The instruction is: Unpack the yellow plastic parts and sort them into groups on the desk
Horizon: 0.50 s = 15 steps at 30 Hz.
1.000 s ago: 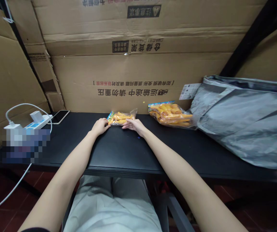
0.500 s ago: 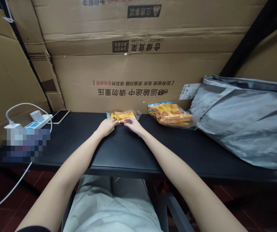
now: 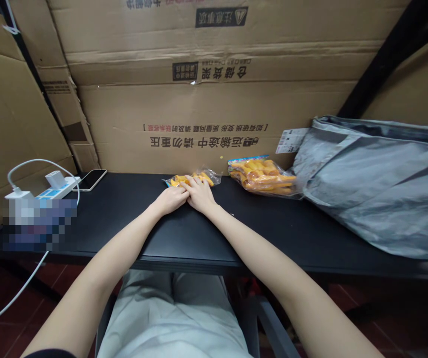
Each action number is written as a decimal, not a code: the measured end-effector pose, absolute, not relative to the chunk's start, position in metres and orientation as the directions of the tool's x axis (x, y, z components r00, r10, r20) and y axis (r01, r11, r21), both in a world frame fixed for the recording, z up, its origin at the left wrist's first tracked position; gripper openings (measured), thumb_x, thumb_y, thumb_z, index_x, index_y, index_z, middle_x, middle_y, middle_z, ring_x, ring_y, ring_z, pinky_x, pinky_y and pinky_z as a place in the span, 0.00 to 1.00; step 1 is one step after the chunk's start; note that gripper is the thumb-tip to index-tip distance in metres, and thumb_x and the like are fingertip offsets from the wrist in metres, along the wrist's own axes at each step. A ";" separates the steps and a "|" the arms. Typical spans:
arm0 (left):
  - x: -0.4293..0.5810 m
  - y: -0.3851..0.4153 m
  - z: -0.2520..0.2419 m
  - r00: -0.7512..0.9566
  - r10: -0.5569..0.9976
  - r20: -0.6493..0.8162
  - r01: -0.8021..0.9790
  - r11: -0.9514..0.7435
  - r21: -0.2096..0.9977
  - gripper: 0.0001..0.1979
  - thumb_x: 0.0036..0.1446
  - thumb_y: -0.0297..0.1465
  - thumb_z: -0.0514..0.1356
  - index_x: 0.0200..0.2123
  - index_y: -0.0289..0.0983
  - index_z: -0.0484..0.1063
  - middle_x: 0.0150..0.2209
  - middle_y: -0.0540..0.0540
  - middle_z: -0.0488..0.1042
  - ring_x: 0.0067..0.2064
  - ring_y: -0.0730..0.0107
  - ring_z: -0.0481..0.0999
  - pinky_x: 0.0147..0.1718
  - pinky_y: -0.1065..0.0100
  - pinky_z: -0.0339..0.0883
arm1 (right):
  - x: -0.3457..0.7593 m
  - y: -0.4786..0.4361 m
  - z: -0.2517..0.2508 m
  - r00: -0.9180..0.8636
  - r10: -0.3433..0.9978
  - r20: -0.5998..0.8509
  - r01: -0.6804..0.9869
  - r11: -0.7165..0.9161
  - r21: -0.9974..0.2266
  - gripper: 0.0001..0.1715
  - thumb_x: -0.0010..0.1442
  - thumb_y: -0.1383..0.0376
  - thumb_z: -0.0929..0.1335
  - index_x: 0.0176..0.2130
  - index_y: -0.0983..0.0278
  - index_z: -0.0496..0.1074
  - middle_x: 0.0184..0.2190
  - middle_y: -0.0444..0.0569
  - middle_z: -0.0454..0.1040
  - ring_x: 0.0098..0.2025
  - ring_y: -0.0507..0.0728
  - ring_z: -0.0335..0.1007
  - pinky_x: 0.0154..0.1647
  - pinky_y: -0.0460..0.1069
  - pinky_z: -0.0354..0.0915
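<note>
A small clear plastic bag (image 3: 214,175) with several orange-yellow plastic pieces lies on the black table against the cardboard. My left hand (image 3: 171,199) is closed at the bag's near left edge, its fingertips curled onto the plastic. Right beside it, my right hand (image 3: 200,195) reaches over the front of the bag. Its fingers are close together, and its fingertips meet those of the left hand at the plastic. Between them the two hands hide much of the bag's near side.
A larger clear bag of orange pieces (image 3: 260,176) lies to the right, against a big grey fabric bag (image 3: 370,189). At left are a phone (image 3: 91,180), a power strip (image 3: 59,189) and a white cable. Cardboard (image 3: 206,104) walls the table's back.
My right hand has moved left and over the bag, so both hands now touch. The left hand has shifted slightly right. The small bag's contents look shifted and its left end is tilted.
</note>
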State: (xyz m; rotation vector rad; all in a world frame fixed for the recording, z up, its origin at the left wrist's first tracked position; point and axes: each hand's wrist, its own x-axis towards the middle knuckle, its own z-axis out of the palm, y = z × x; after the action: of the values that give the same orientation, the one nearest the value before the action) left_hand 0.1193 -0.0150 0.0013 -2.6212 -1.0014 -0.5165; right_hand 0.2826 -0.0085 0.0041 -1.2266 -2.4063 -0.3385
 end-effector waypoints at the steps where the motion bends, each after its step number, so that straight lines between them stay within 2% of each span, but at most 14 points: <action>1: 0.121 -0.016 0.001 0.689 0.573 0.444 0.677 -0.727 -0.112 0.13 0.65 0.29 0.47 0.39 0.36 0.71 0.42 0.39 0.75 0.45 0.64 0.75 0.46 0.64 0.68 | 0.282 -0.008 0.004 -0.529 0.710 0.466 0.812 0.583 0.034 0.28 0.60 0.69 0.63 0.59 0.62 0.68 0.65 0.58 0.59 0.62 0.69 0.57 0.60 0.65 0.54; 4: 0.121 -0.017 0.002 0.672 0.568 0.475 0.666 -0.744 -0.053 0.12 0.65 0.29 0.46 0.40 0.36 0.69 0.43 0.39 0.75 0.47 0.64 0.75 0.47 0.64 0.67 | 0.280 -0.007 0.002 -0.517 0.743 0.425 0.820 0.572 -0.001 0.28 0.59 0.71 0.62 0.58 0.66 0.69 0.63 0.59 0.63 0.64 0.69 0.56 0.62 0.65 0.52; 8: 0.114 -0.016 0.004 0.647 0.609 0.459 0.693 -0.720 -0.022 0.10 0.62 0.31 0.53 0.44 0.35 0.67 0.43 0.38 0.75 0.47 0.61 0.74 0.46 0.63 0.66 | 0.283 -0.002 -0.004 -0.526 0.734 0.429 0.798 0.601 -0.051 0.27 0.60 0.71 0.63 0.58 0.68 0.70 0.61 0.57 0.66 0.65 0.67 0.56 0.64 0.62 0.54; 15: 0.089 -0.007 -0.001 0.447 0.801 0.398 0.868 -0.496 0.023 0.15 0.58 0.25 0.55 0.48 0.38 0.69 0.52 0.40 0.74 0.54 0.58 0.71 0.54 0.56 0.59 | 0.297 0.011 -0.010 -0.599 0.624 0.502 0.651 0.744 -0.148 0.21 0.64 0.64 0.65 0.55 0.61 0.72 0.57 0.52 0.70 0.64 0.62 0.59 0.64 0.62 0.56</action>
State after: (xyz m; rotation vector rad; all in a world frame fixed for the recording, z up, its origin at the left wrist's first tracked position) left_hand 0.0893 -0.0068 -0.0014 -2.5108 -1.4655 -0.5384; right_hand 0.2969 0.0115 -0.0097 -0.9607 -2.4081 -0.0679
